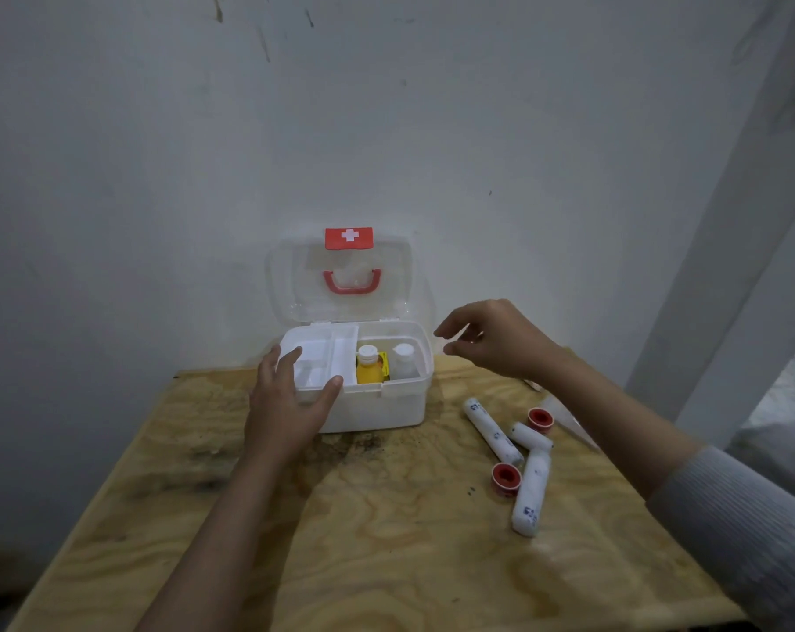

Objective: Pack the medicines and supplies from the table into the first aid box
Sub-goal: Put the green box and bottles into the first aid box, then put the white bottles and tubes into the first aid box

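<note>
Left hand [290, 399] resting on first aid box [377, 403], right hand [496, 339] hovering open

left hand [290, 403] lies spread, palm down, thumb out; right hand [496, 342] hovers raised, fingers loosely curled, holding nothing.

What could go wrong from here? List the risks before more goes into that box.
1. The left hand rests on the inner tray at the first aid box; pressing there might tip or shift it.
2. The open lid stands upright against the wall and could drop shut.
3. The bandage rolls and tape rolls lie loose near the table's right edge; the right hand could knock one off.
</note>
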